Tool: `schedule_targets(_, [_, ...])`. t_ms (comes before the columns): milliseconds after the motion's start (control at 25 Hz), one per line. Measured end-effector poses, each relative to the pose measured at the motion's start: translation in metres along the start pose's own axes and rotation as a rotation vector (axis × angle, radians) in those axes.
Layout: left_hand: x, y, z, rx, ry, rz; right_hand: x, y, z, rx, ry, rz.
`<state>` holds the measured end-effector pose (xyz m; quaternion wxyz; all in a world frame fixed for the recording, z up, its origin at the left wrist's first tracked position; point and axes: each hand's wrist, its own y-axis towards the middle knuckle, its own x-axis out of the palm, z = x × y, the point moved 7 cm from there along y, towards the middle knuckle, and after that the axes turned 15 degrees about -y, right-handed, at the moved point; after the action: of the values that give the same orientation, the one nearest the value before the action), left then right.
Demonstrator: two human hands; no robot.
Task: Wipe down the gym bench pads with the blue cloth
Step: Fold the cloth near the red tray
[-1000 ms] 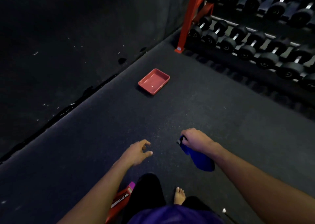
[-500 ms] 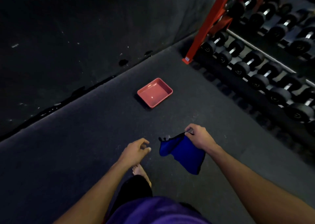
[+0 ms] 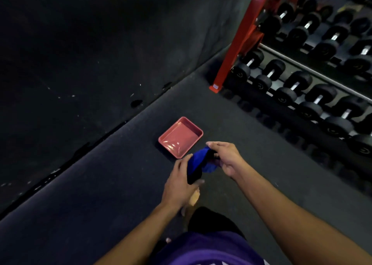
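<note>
While the person stands on dark rubber gym flooring (image 3: 100, 194), the bottom edge of the frame shows a purple shirt (image 3: 209, 248), with dark trousers and a bare foot (image 3: 194, 198) just above it. Both forearms reach up from the lower corners toward the centre of the frame. The left hand (image 3: 178, 181) has its fingers curled round the lower, shadowed end of the blue cloth (image 3: 198, 160), thumb on the near side. The right hand (image 3: 225, 157), just right of centre, pinches the upper end of the same cloth between thumb and curled fingers. The cloth is bunched and hangs in the air between the two hands, above the floor and touching nothing else; its lower part looks almost black in the dim light.

Immediately beyond the hands, centre frame, a shallow rectangular red tray (image 3: 198, 132) lies flat on the floor, set at an angle. Its inner surface gives a glossy reflection; whether that is bare plastic or a thin layer of liquid cannot be told.

Farther off, at the upper right, a red steel upright (image 3: 239, 45) of a dumbbell rack meets the floor. Its tiers carry rows of black dumbbells (image 3: 293, 87) with bright metal handles. The upper left is filled by a dark scuffed wall (image 3: 90, 53).
</note>
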<state>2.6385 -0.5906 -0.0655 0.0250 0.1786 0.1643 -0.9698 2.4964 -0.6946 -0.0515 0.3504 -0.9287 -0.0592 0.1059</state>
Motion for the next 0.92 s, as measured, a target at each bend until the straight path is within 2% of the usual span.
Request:
schedule_targets(80, [-0.043, 0.048, 0.021, 0.128, 0.031, 0.165, 0.004, 0.029, -0.036, -0.027, 0.076, -0.069])
schedule_targets(160, [-0.087, 0.098, 0.047, 0.239, 0.050, 0.219, 0.004, 0.054, -0.069, -0.120, 0.006, -0.151])
schedule_targets(240, [-0.127, 0.145, 0.076, 0.254, 0.045, 0.182, 0.005, 0.077, -0.109, -0.327, -0.296, -0.146])
schedule_targets(320, [-0.153, 0.186, 0.103, 0.258, 0.034, 0.109, 0.010, 0.093, -0.150, -0.553, -0.760, -0.048])
schedule_targets(400, [-0.175, 0.222, 0.124, 0.302, 0.033, 0.067, 0.019, 0.103, -0.192, -0.719, -0.986, 0.056])
schedule_targets(480, [-0.197, 0.252, 0.146, 0.387, 0.048, 0.043, 0.032, 0.112, -0.231, -0.798, -0.903, 0.061])
schedule_targets(600, [-0.226, 0.291, 0.176, 0.549, 0.150, -0.035, 0.048, 0.128, -0.275, -0.761, -0.669, 0.010])
schedule_targets(760, [-0.266, 0.333, 0.209, 0.703, 0.259, -0.174, 0.056, 0.139, -0.316, -0.748, -0.520, 0.112])
schedule_targets(920, [-0.291, 0.358, 0.235, 0.879, 0.244, -0.270, 0.059, 0.145, -0.344, -0.742, -0.418, 0.180])
